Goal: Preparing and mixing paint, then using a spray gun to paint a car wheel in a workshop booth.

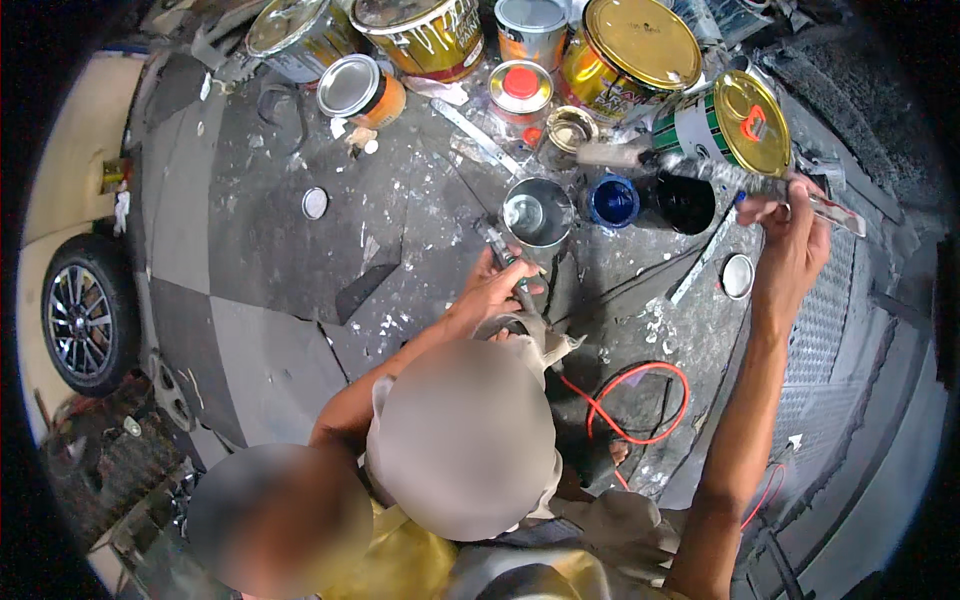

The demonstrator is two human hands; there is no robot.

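A: Take it from the left, with twelve o'clock at the top of the view.
B: A wheel [88, 315] stands at nine o'clock from the left hand [490, 292], and a small round lid [314, 203] lies at ten.
A: And the hand?
B: Its fingers are curled around a slim tool [497, 241], dark and silvery, pointing to eleven o'clock.
A: What comes next?
B: A metal tin [538, 212] at one o'clock from that hand, just beside the tool's tip. At three o'clock from the tin sits a blue pot [613, 202], then a dark container [687, 206]. A red hose [640, 400] loops at four o'clock from the left hand.
A: Far right?
B: The right hand [795, 235], fingers clamped on a long implement [735, 173] reaching toward ten o'clock. It's blurred, so possibly a brush; I can't be sure. A gold-lidded can [700, 130] stands at eleven o'clock from that hand.
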